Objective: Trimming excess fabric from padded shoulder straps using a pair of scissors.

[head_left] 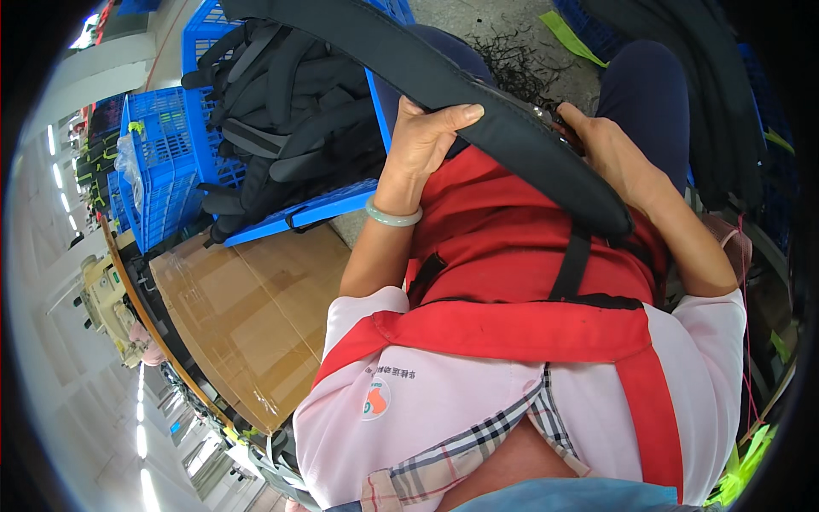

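A long black padded strap [546, 166], like a backpack's shoulder strap, stretches diagonally over my lap, its rounded end low at the right. My left hand [422, 141] grips its lower edge, thumb lying across the front face and fingers underneath. Beyond the strap's far edge, my right hand [610, 154] is closed around a small dark thing with a shiny metallic part [542, 113]. The strap and my fingers hide most of it, so I cannot tell its kind. Under the strap lies my red apron [503, 205].
A blue plastic crate [333, 194] at the left holds a heap of black and grey straps [290, 94]. Nearer stands a cardboard box [256, 316]. Dark clippings [512, 68] litter the floor ahead. More long black pieces [708, 102] hang at the right. A sewing machine [107, 290] stands far left.
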`<state>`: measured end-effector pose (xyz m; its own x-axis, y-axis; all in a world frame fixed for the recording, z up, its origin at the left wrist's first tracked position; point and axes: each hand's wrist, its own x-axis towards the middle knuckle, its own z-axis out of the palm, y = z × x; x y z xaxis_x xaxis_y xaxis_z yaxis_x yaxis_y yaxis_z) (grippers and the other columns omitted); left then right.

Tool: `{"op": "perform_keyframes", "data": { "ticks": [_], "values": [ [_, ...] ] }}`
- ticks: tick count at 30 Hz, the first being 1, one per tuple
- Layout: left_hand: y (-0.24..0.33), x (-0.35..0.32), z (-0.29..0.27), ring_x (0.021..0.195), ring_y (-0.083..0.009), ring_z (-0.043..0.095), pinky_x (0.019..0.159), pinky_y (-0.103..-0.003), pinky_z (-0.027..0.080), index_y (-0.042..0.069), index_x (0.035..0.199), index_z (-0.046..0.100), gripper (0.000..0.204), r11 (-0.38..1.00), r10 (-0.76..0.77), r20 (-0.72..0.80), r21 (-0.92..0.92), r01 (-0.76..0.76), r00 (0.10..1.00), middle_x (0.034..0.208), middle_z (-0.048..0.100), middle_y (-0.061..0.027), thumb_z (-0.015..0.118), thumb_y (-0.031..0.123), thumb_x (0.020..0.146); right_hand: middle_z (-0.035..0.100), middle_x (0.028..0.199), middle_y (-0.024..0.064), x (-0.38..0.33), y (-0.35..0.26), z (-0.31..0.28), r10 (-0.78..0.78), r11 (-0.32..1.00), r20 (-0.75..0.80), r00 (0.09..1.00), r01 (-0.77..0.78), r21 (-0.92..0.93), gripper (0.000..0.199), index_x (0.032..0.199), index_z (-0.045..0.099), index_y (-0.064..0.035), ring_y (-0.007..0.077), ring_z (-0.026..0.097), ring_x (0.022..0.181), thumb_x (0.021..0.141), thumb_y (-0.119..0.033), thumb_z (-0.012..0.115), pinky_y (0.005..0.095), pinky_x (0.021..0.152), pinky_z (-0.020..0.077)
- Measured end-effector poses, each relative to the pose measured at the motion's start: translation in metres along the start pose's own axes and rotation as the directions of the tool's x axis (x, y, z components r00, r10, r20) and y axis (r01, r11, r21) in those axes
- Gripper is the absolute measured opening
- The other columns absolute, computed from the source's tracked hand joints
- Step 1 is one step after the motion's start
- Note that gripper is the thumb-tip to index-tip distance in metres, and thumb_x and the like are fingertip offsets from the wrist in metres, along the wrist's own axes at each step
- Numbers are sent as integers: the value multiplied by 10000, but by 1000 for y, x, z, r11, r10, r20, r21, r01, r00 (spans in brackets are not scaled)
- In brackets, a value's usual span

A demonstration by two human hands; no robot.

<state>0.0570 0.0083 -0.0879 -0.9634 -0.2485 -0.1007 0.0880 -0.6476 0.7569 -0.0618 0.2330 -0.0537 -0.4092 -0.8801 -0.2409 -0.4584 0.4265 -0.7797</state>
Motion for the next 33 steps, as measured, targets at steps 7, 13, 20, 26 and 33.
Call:
{"op": "perform_keyframes", "data": {
  "ticks": [7,13,20,26,33],
  "values": [
    [-2,-1,2,817,-180,676,782,-316,561,36,951,672,196,1000,6,-30,-21,-6,1000,905,693,-71,690,-76,791,584,825,289,3,5,5,41,999,-28,999,-42,-15,314,969,429,7,478,548,874,821,-145,660,477,680,438],
    [-3,2,1,928,-203,654,865,-345,533,13,1017,653,223,998,12,-60,-66,-16,998,997,673,-87,689,-41,804,617,882,266,6,8,20,25,999,-107,994,-21,43,348,1048,427,-14,466,571,902,821,-143,657,481,696,453],
    [-5,0,11,789,-163,676,725,-288,562,51,918,669,169,998,42,-117,-31,-46,992,875,694,-64,680,-72,802,611,873,261,12,2,24,-106,994,-179,978,107,0,368,1076,412,9,471,572,881,803,-91,639,492,723,447],
    [2,1,-5,825,-171,670,776,-308,551,41,950,673,180,997,43,-51,-63,-47,998,907,693,-74,688,-60,802,609,889,254,13,2,17,-24,997,-28,999,27,79,404,1113,398,6,459,579,864,810,-99,643,461,723,460],
    [7,-1,-7,947,-219,646,881,-370,520,37,1014,669,253,999,44,-18,-5,-44,999,1026,677,-112,692,-65,783,596,993,261,10,-1,20,-121,987,-44,992,125,104,481,1156,392,-6,450,577,931,803,-144,689,461,740,463]
  ]
}}
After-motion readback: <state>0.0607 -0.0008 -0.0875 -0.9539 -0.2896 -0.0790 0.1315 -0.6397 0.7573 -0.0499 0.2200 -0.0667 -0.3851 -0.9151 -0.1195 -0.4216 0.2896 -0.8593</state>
